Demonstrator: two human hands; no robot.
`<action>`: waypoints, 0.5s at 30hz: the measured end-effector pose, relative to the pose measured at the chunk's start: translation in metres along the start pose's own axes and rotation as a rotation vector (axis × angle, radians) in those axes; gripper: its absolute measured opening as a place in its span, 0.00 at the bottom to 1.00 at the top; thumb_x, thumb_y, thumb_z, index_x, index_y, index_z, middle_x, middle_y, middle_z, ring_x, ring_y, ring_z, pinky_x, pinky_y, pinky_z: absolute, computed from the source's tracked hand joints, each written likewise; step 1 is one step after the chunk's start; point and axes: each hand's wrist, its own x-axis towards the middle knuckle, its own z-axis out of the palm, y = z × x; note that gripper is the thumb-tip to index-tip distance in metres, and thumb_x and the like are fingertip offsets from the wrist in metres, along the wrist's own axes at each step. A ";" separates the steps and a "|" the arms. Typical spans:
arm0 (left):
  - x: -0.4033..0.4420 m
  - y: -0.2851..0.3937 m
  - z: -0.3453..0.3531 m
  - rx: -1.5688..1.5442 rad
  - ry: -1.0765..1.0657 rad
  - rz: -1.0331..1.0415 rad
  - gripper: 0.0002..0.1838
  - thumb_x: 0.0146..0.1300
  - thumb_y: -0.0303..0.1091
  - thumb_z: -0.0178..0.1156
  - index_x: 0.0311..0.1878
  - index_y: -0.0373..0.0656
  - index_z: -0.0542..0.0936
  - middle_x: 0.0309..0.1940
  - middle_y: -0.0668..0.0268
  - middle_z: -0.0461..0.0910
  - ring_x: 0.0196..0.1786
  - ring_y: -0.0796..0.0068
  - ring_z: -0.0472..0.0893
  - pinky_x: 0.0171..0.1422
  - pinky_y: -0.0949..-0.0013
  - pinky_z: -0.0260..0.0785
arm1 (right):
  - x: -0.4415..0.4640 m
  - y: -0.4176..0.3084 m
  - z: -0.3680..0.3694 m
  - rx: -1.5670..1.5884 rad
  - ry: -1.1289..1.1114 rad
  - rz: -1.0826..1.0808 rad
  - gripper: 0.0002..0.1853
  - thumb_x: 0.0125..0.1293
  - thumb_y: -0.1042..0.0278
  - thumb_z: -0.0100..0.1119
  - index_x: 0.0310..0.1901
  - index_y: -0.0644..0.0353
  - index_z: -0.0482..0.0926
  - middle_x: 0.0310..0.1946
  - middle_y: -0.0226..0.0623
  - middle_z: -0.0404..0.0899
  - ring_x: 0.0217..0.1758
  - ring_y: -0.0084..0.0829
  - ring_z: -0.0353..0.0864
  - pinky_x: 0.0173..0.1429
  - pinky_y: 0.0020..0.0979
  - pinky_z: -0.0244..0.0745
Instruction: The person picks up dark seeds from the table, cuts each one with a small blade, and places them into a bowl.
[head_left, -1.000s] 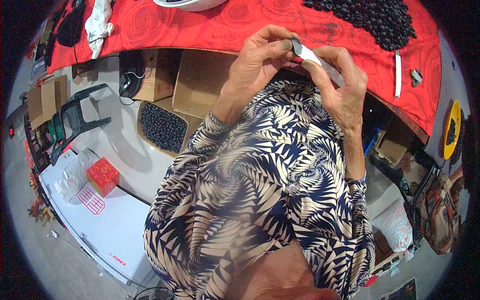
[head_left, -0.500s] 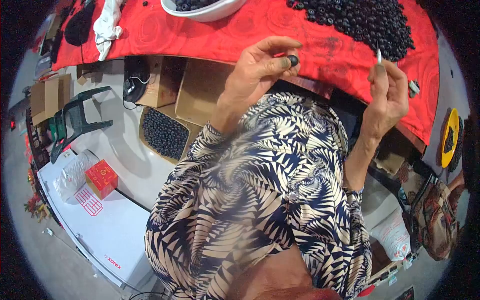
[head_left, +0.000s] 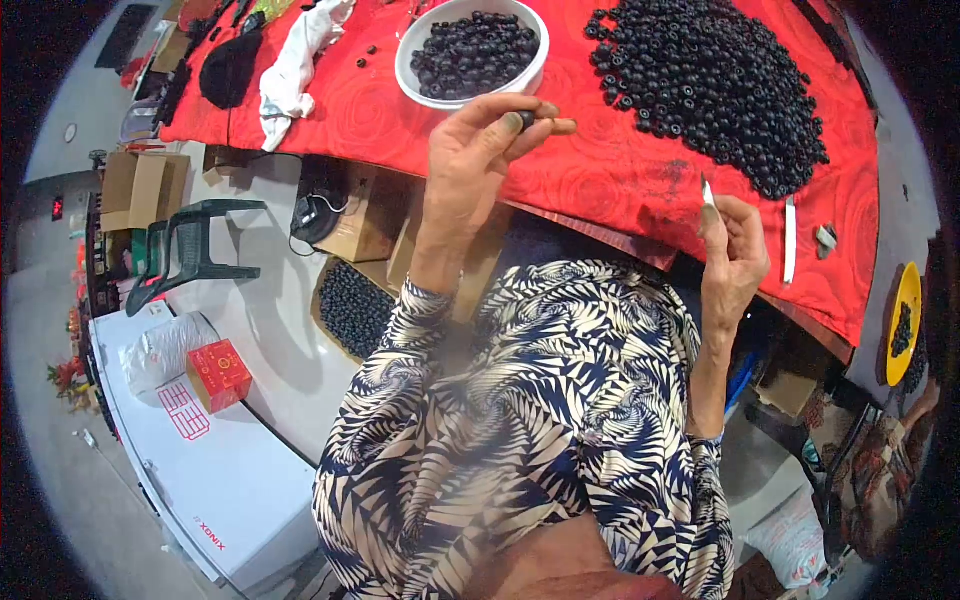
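My left hand [head_left: 480, 150] pinches a round black bead [head_left: 526, 120] between thumb and fingers, just below the rim of a white bowl [head_left: 403, 62]. Inside that bowl lie many black beads [head_left: 475, 55]. My right hand [head_left: 735, 245] is closed around a small knife [head_left: 709, 192], whose pale, narrow blade points up and away from me. Fingers cover its handle. Beyond my right hand spreads a large heap of black beads [head_left: 700, 85], several showing pale holes. Both hands are held over the near part of the red tablecloth [head_left: 600, 180].
A white strip [head_left: 790, 240] and a small grey object [head_left: 826, 240] lie right of my right hand. White cloth [head_left: 300, 70] rests at left. Below stand a bead-filled box [head_left: 352, 310], a dark green stool [head_left: 195, 250] and a white cabinet [head_left: 210, 470]. A yellow plate [head_left: 903, 325] is far right.
The view has shifted, bringing more of the bowl and heap into sight. My left hand has moved left, closer to the bowl, with the bead. My right hand has moved left and nearer me, still gripping the knife.
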 end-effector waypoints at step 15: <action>0.065 0.031 -0.052 1.318 0.267 0.508 0.05 0.58 0.26 0.61 0.36 0.37 0.82 0.37 0.65 0.82 0.36 0.75 0.82 0.39 0.75 0.74 | -0.001 0.001 0.003 0.070 -0.036 0.034 0.09 0.61 0.72 0.61 0.40 0.66 0.74 0.33 0.33 0.79 0.37 0.19 0.76 0.43 0.21 0.70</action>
